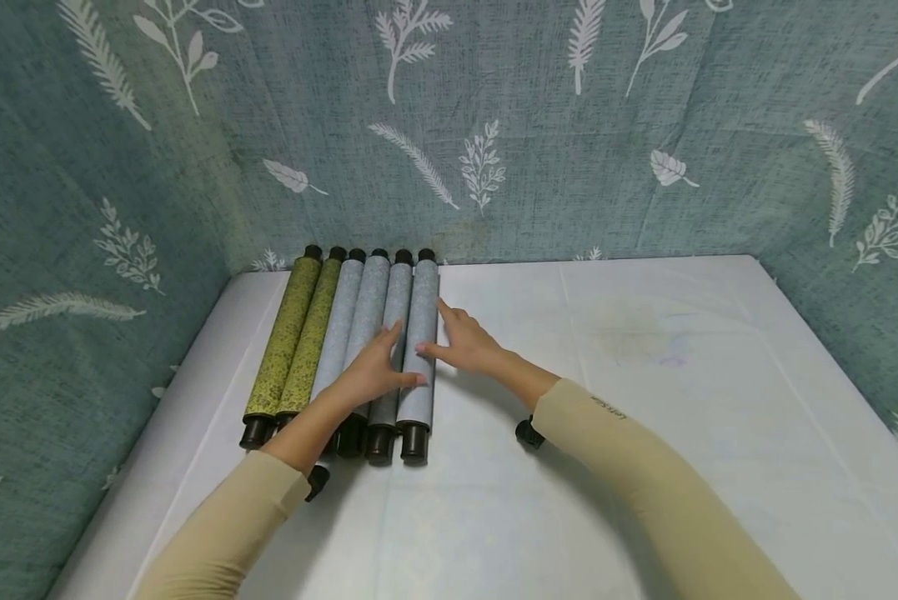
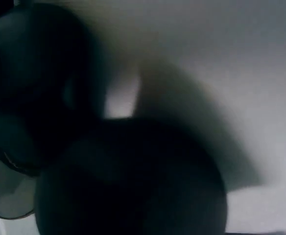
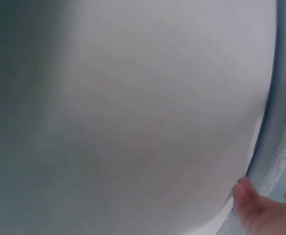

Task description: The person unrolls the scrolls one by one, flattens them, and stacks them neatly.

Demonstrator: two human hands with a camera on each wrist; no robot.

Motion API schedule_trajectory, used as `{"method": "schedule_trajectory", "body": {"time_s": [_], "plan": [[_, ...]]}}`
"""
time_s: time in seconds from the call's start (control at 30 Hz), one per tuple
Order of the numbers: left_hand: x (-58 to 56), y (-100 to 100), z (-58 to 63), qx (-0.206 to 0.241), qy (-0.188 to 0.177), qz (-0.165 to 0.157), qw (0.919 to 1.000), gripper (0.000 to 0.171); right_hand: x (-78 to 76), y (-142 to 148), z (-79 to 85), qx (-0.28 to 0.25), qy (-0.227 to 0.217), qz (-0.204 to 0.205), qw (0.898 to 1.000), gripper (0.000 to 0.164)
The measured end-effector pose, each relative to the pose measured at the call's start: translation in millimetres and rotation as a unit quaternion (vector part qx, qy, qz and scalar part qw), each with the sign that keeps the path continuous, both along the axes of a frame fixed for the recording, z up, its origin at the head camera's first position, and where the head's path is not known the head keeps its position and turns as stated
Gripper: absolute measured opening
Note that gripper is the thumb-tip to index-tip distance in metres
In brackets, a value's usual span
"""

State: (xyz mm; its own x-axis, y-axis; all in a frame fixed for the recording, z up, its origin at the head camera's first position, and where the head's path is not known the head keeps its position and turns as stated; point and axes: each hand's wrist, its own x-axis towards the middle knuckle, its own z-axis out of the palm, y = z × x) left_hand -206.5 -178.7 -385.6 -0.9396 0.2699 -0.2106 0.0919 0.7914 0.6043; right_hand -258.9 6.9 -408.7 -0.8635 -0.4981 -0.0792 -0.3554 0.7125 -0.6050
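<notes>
Several rolls with black end caps lie side by side on a white-covered table. Two at the left are yellow-green patterned rolls (image 1: 287, 333); the others are light grey, one of them a darker grey roll (image 1: 398, 287). Across the grey ones reaches my left hand (image 1: 373, 371), thumb and fingers spread, its thumb tip over the rightmost grey roll (image 1: 417, 404). My right hand (image 1: 469, 343) is at that same roll's right side, thumb tip on its top and fingers extended along its edge. In the right wrist view a fingertip (image 3: 243, 188) shows at the lower right. Dark, blurred round shapes fill much of the left wrist view.
A green-blue curtain (image 1: 531, 167) with white leaf prints hangs behind the table and along both sides. The white tabletop (image 1: 644, 350) extends to the right of the rolls and in front of them. Small black devices (image 1: 529, 434) sit under both wrists.
</notes>
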Motion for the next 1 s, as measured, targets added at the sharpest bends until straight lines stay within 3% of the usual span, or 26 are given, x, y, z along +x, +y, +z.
{"method": "schedule_trajectory", "body": {"time_s": [0.27,0.5,0.67,0.77,1.0], "plan": [[-5.9,-2,6.9,-0.061,0.000,-0.025,0.9978,0.091,2.2,-13,-0.5,-0.022,-0.028,0.022,0.999,0.082],[-10.6,-6,13.2,-0.074,-0.030,-0.063,0.9948,0.089,9.2,-24,-3.8,-0.090,-0.089,-0.018,0.992,0.077],[-17.7,-9,15.4,-0.089,-0.050,-0.096,0.9901,0.090,11.9,-29,-5.0,-0.085,-0.073,-0.023,0.993,0.081],[-22.1,-10,16.0,-0.089,-0.060,-0.111,0.9880,0.091,12.2,-29,-4.8,-0.091,-0.085,-0.031,0.992,0.084],[-24.3,-10,15.9,-0.110,-0.060,-0.115,0.9854,0.100,12.7,-27,0.1,-0.107,-0.117,-0.052,0.986,0.086]]}}
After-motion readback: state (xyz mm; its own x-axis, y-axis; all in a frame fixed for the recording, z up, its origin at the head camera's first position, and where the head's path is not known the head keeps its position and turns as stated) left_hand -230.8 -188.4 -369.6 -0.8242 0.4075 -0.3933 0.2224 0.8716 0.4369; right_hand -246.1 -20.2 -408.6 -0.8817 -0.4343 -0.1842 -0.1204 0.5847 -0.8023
